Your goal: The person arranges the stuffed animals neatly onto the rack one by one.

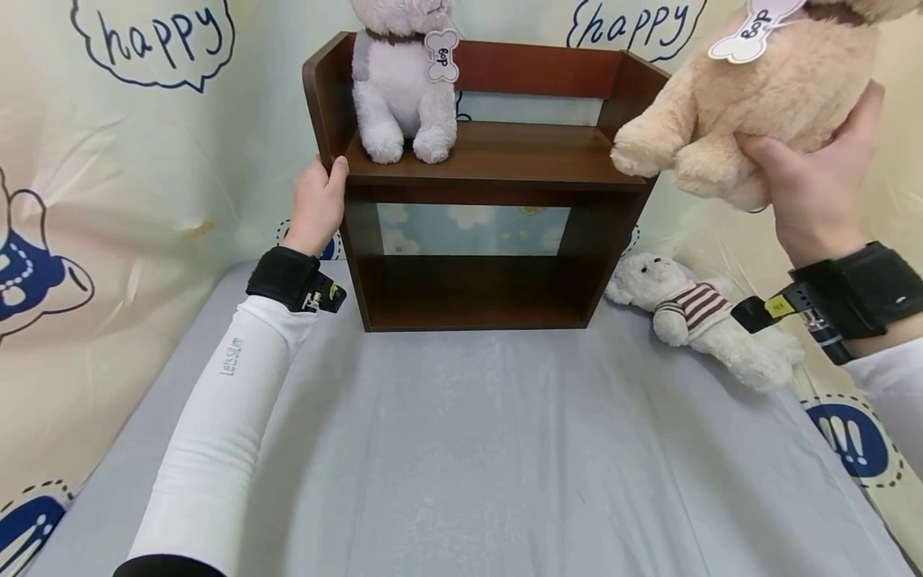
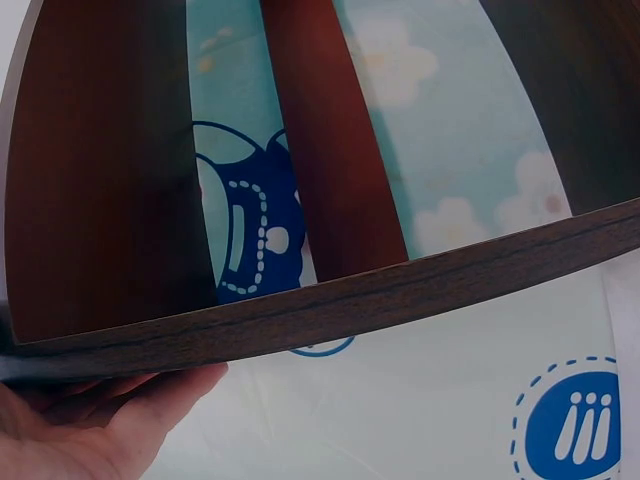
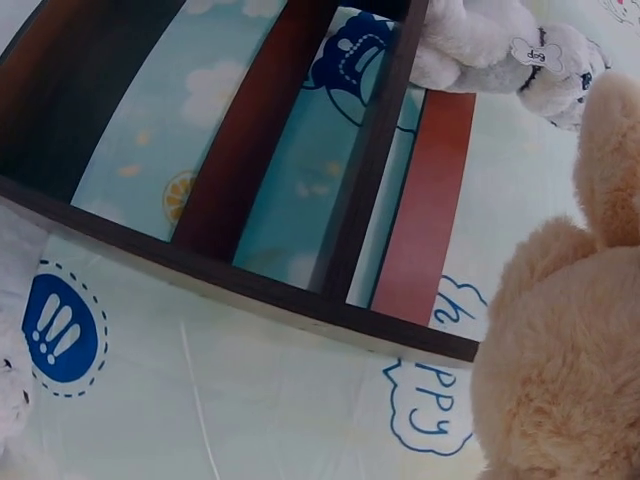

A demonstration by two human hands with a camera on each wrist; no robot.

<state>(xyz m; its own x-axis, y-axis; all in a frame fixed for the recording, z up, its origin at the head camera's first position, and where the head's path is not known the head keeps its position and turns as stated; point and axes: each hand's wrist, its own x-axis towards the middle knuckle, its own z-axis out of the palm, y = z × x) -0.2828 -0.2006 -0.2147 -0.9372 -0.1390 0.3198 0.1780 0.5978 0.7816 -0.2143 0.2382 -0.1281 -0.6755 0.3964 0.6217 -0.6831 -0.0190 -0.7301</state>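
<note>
A dark brown wooden shelf [image 1: 526,152] stands upright at the back of the grey-covered surface. My left hand [image 1: 317,207] grips its left side panel; in the left wrist view the fingers [image 2: 165,395] lie against the panel's outer face. A pale grey and white plush toy [image 1: 404,88] with a bone-shaped tag sits at the left of the upper board. To the right of the shelf, my right hand [image 1: 822,180] holds a tan plush toy [image 1: 764,104] from below, off the surface. Its head is partly cut off in the head view.
A white plush toy [image 1: 721,336] in a striped shirt lies on its back right of the shelf. The grey sheet [image 1: 461,449] covers the surface in front. Printed fabric [image 1: 159,160] hangs behind and at both sides.
</note>
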